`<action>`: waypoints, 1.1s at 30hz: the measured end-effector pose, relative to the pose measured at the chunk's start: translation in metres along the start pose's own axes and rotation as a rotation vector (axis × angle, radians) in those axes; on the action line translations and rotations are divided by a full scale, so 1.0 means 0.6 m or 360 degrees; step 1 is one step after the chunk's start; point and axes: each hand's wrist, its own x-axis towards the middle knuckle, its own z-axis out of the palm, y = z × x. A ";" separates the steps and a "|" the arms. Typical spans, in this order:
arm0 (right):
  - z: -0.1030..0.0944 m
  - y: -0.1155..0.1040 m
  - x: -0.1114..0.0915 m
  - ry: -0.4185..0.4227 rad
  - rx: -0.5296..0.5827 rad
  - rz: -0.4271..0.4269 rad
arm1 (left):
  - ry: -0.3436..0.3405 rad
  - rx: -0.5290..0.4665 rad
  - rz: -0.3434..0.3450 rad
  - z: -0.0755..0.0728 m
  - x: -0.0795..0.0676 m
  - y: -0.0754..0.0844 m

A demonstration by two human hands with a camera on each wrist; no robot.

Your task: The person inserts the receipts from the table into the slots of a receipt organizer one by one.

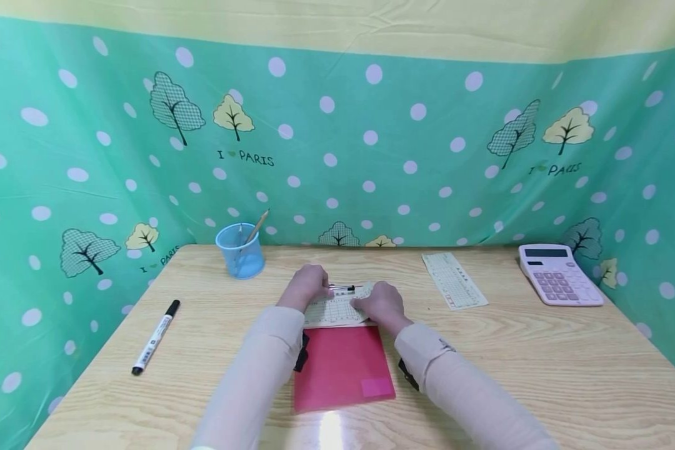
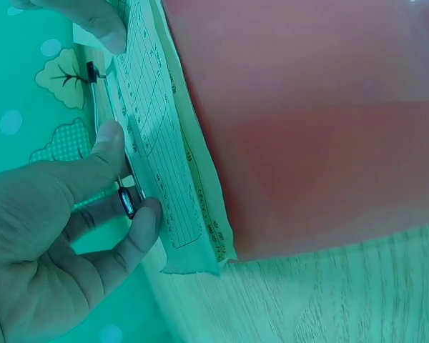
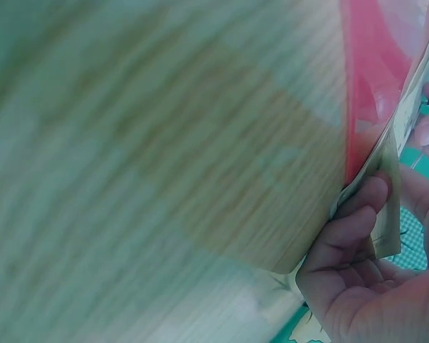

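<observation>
A red clipboard (image 1: 343, 365) lies in front of me, with printed paper slips (image 1: 332, 314) across its far end. Along that far end runs a wire clip (image 2: 126, 202) with black tips. My left hand (image 1: 308, 284) pinches the clip between thumb and fingers at its left part. On the other side, my right hand (image 1: 384, 303) grips the right edge of the slips (image 3: 388, 214), thumb on top and fingers curled beneath. In the left wrist view the slips overlap the clipboard, their near edges slightly apart.
A single printed slip (image 1: 455, 281) lies at the back right, beside a pink calculator (image 1: 559, 275). At the back left stands a blue mesh cup (image 1: 243, 259) with pencils. A black-and-white marker (image 1: 156, 337) lies on the left. A patterned curtain (image 1: 371, 156) hangs behind the table.
</observation>
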 end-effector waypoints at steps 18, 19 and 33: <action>0.000 0.004 0.006 -0.0029 0.0050 -0.0003 | -0.0028 -0.0107 -0.0064 -0.003 -0.001 0.001; 0.000 0.004 0.005 -0.0035 0.0046 -0.0006 | -0.0031 -0.0113 -0.0069 -0.004 -0.001 0.001; -0.002 0.008 0.002 -0.0045 0.0056 -0.0029 | -0.0017 -0.0142 -0.0064 0.000 -0.004 0.000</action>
